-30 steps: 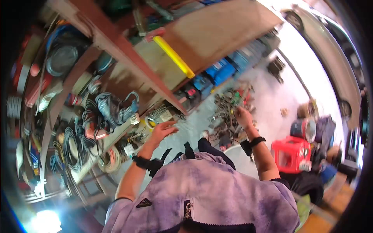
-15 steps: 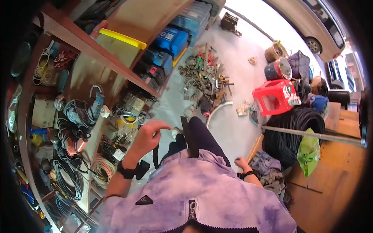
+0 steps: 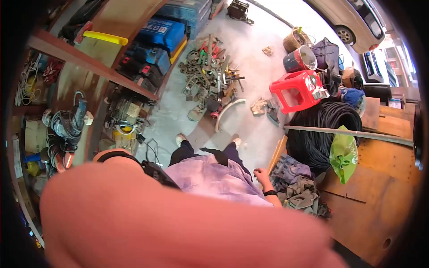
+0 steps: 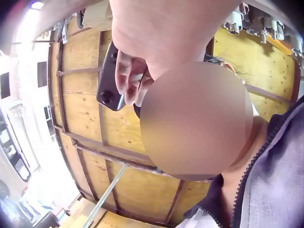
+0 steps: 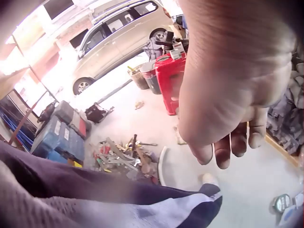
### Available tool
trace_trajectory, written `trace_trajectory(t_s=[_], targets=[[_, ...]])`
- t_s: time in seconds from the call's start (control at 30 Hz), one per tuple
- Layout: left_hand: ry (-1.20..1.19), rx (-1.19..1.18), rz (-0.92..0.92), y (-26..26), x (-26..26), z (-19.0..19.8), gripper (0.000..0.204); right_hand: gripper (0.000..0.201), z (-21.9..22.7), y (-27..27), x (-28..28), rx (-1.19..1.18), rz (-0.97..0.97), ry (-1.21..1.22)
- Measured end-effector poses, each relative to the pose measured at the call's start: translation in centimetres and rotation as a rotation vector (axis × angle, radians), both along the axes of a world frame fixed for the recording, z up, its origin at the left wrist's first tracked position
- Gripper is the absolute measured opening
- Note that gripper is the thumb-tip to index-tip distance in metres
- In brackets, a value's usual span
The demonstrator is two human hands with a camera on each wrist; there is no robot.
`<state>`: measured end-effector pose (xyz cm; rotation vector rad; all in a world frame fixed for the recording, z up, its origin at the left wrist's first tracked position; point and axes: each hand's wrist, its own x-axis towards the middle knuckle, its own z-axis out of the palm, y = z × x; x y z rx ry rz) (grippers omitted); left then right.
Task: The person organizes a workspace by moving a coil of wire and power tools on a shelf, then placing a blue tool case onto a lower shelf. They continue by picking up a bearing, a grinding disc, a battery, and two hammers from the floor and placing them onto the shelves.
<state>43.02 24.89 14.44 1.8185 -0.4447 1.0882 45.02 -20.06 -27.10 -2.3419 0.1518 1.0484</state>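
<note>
Within the last half second the left hand (image 4: 147,52) had risen from in front of the body to the head, and its forearm (image 3: 178,214) now spread across the lower head view as a broad, soft-edged band. In the left wrist view the fingers were bent at the edge of a dark device (image 4: 108,84) beside the head; whether they gripped it or only touched it could not be told. The right hand (image 3: 261,174), held out ahead a second before, hung low at the person's right side near a heap of clothes (image 3: 301,192), its fingers loose, slightly bent and visibly holding nothing. The shift suggested that the work in hand now centred on the device, while the pile of tools (image 3: 210,76) lay on the floor, well apart from both hands.

Several parts were obscured. The raised forearm covered much of the purple jacket (image 3: 205,172), and the left hand itself could not be made out in the head view. In the left wrist view a round blur (image 4: 197,121) masked the area beside the fingers, which also overlapped part of the device. Single pieces in the tool pile were too mingled to name.
</note>
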Motion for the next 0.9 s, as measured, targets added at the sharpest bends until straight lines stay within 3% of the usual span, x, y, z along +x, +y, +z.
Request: trace_trajectory(t_s=[0.13,0.2,0.27,0.33,0.4,0.43,0.47,0.53,0.7,0.73,0.8,0.9], targets=[[0.041,-0.017,0.06,-1.4,0.0,-1.3,0.009,0.025,2.8,-3.5,0.9,-0.113,0.063,0.108],[0.061,-0.014,0.074,-2.6,0.2,-2.0,0.011,0.025,1.7,-6.6,2.7,-0.091,-0.022,0.157],[0.219,-0.077,0.325,-5.3,2.1,-3.3,0.017,0.024,1.1,-9.2,5.8,-0.1,-0.008,0.121],[0.645,0.276,0.409,-5.5,2.2,-5.5,0.026,0.021,-0.5,-12.3,9.2,-0.092,0.051,0.027],[0.977,0.494,0.302,-6.7,2.7,-6.7,0.039,0.021,-0.9,-14.0,13.4,-0.127,0.054,-0.033],[1.138,0.529,0.258,-7.2,2.2,-7.8,0.045,0.02,-1.3,-14.6,15.5,-0.115,0.116,-0.146],[1.148,0.521,0.259,-7.5,1.9,-8.9,0.045,0.02,-1.4,-15.3,17.6,-0.13,0.131,-0.175],[1.364,0.419,0.333,-8.1,0.6,-10.3,0.045,0.024,0.7,-13.8,21.4,-0.083,0.034,-0.163],[1.341,0.32,0.527,-7.3,-0.6,-11.5,0.042,0.025,1.1,-8.9,27.6,-0.121,0.251,-0.21],[1.368,0.288,0.575,-6.1,-1.0,-12.5,0.042,0.025,1.1,-5.8,28.5,-0.111,0.308,-0.199],[1.306,0.2,0.509,-4.6,0.1,-14.8,0.038,0.024,1.7,-3.3,28.9,-0.127,0.483,-0.178],[1.332,0.111,0.47,-2.2,2.1,-18.2,0.035,0.026,3.1,-0.6,29.6,-0.112,0.528,-0.133]])
